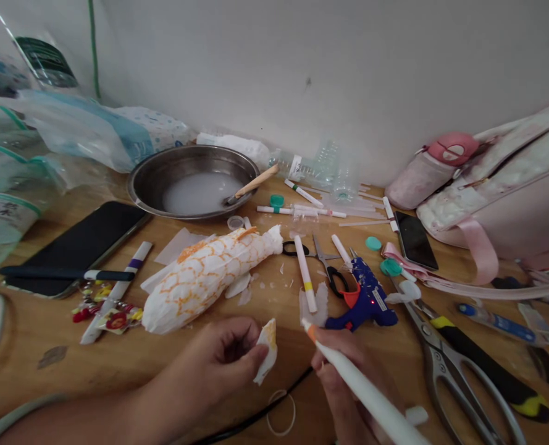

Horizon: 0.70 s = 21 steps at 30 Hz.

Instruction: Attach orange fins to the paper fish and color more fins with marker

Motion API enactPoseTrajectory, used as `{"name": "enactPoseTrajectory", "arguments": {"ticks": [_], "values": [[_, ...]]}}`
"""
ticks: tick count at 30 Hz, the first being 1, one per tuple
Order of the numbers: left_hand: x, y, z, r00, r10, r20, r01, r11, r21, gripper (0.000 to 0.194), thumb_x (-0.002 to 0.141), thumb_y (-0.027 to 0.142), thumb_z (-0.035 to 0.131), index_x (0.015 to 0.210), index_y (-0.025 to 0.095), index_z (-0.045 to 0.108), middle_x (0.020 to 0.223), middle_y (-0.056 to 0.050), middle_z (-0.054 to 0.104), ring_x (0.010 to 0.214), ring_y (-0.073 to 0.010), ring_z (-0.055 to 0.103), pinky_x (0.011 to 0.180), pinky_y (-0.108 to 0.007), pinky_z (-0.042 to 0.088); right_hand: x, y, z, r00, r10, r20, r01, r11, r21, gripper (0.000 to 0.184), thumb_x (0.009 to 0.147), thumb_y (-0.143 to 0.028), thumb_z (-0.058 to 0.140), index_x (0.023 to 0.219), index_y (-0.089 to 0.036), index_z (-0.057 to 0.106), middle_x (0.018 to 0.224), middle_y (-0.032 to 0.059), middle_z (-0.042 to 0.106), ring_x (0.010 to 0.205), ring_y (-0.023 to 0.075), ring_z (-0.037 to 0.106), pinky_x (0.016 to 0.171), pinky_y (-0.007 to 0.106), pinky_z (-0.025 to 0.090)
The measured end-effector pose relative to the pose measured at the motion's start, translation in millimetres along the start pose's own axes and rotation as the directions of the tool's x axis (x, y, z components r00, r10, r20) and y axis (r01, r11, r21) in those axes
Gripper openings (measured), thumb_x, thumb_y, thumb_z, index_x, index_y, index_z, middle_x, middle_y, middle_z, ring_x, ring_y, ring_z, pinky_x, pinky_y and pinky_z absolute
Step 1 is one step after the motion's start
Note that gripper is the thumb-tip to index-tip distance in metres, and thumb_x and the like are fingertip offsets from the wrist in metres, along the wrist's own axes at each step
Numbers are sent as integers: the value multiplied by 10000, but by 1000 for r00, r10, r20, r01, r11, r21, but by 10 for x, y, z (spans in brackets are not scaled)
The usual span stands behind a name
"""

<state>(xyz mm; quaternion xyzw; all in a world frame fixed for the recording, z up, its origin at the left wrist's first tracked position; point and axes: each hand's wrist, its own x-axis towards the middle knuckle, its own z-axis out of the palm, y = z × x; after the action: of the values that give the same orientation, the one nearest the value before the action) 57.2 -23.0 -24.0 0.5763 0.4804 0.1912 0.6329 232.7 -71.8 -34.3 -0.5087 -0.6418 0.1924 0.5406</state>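
Note:
My left hand [223, 358] pinches a small white paper piece [266, 353] with an orange edge, low in the middle of the wooden table [37, 321]. My right hand [343, 377] grips a white marker [362, 389] whose orange tip points up toward that piece. Just beyond the hands lies a white paper-covered fish shape [204, 278] drawn with orange scales.
A blue glue gun [364, 296], small scissors [325, 266], large shears [459, 364] and several markers lie to the right. A metal bowl [193, 179] of white liquid with a spoon, a phone [82, 244], plastic bags, bottles and a pink bag [510, 191] ring the work area.

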Motion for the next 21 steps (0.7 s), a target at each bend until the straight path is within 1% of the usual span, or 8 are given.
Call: {"name": "enactPoseTrajectory", "arguments": {"ticks": [2,3,8,10,13,14,18,21], "values": [[-1,5,1,1000,-2,-11,2,1000,3,290,730,446,479,567,222,392,557,67,341,532,-113,301,491,-224,287,-1,9,11,987,-159,28,160,987,-36,164,954,-299,492,1031,-232,621,753,-3,656,651,115,623,607,178,531],[0,5,1,1000,-1,-14,2,1000,7,287,729,443,477,567,221,397,558,66,346,535,-114,305,494,-225,291,-7,4,29,980,-194,38,195,980,-29,160,959,-284,482,1015,-218,617,743,4,662,660,122,633,602,188,530],[16,-15,-8,1000,-6,6,6,1000,8,286,721,435,476,558,223,376,554,68,347,531,-110,306,495,-224,295,-58,-28,130,984,-171,-44,168,984,-56,212,962,-360,480,880,-222,618,626,-19,631,505,107,596,473,215,476],[18,-22,-8,1000,-7,3,6,1000,12,285,720,431,476,556,224,368,552,71,339,530,-109,301,491,-222,292,-54,-22,118,975,-224,-10,221,969,-111,190,954,-345,485,894,-225,620,646,-11,647,512,116,612,476,223,489],[15,-22,-1,1000,-4,-4,4,1000,23,276,718,422,474,555,226,367,550,73,332,528,-108,295,486,-221,286,-16,-1,59,946,-303,112,318,935,-159,143,935,-275,492,979,-215,614,708,9,680,568,131,648,517,230,527],[13,-19,2,1000,-3,-1,3,1000,24,275,716,422,472,555,226,367,551,72,333,529,-108,295,486,-221,286,-2,4,43,942,-307,134,326,931,-164,144,931,-257,489,995,-213,610,717,11,682,574,132,649,520,229,530],[4,-12,6,1000,-10,8,9,1000,22,275,704,428,466,548,228,360,552,72,331,528,-108,292,485,-221,291,9,12,46,963,-256,79,265,955,-135,145,929,-264,471,962,-212,602,685,5,646,545,121,617,485,222,507],[1,-20,8,1000,-14,-3,15,999,30,272,700,426,469,548,227,363,545,73,330,525,-107,289,482,-221,284,-15,11,71,967,-241,84,250,962,-109,130,918,-262,485,949,-214,601,688,2,639,543,117,609,486,223,495]]}}
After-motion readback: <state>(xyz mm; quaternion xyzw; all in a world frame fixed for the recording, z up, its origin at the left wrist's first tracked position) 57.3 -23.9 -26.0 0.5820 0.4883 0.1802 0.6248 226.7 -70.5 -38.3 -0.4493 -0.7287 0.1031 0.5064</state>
